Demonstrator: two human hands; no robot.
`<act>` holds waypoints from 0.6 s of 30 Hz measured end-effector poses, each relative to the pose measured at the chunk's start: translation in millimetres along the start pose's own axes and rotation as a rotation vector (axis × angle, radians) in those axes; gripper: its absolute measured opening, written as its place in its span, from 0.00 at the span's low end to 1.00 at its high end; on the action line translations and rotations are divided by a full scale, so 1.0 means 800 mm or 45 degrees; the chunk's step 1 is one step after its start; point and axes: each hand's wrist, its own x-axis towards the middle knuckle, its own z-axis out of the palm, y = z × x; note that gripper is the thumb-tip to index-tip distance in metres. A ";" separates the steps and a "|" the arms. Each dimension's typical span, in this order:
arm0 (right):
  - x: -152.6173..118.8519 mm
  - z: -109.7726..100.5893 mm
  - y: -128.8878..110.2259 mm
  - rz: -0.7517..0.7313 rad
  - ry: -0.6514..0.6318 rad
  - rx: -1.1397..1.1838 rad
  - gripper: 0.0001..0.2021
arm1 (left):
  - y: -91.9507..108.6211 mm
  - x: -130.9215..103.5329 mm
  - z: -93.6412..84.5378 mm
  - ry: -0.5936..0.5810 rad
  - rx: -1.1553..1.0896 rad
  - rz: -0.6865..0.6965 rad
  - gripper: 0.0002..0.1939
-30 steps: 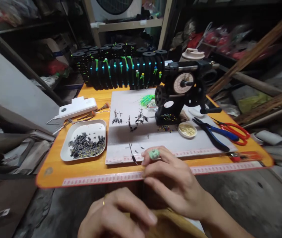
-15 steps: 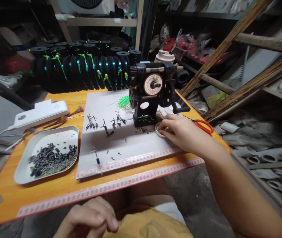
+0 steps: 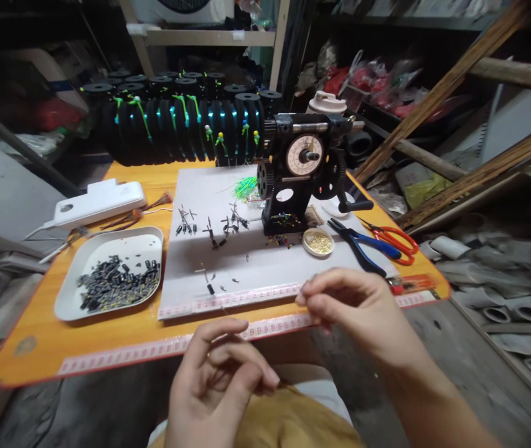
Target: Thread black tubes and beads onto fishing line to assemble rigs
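Over the front edge of the table, my right hand holds thumb and fingertips together in a pinch. Whatever is between them is too small to make out. To its lower left, my left hand is palm up above my lap, fingers curled and thumb near a fingertip; anything in it is hidden or too fine to see. Beyond my right hand stands a small round dish of tiny gold-coloured pieces. Pliers with blue-and-black handles lie beside that dish. Several small dark cylinders with stems rest on the white board.
A black hand-cranked winder with a dial stands behind the dish, with black spools alongside. At left are a white tray of dark pieces and a white power strip. Orange-handled scissors lie at right; a measuring tape edges the table.
My right hand has left the small dish and drawn back toward me, pinched. My left hand has risen and moved right, closer to it. The view has shifted slightly.
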 end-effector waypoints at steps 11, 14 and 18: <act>-0.042 0.061 0.041 0.264 -0.226 0.791 0.09 | -0.001 -0.015 0.002 -0.213 -0.271 -0.137 0.17; -0.044 0.064 0.038 0.268 -0.225 0.775 0.07 | -0.002 -0.020 0.000 -0.210 -0.221 -0.093 0.16; -0.046 0.066 0.032 0.279 -0.216 0.731 0.05 | -0.003 -0.023 -0.004 -0.216 -0.189 -0.071 0.16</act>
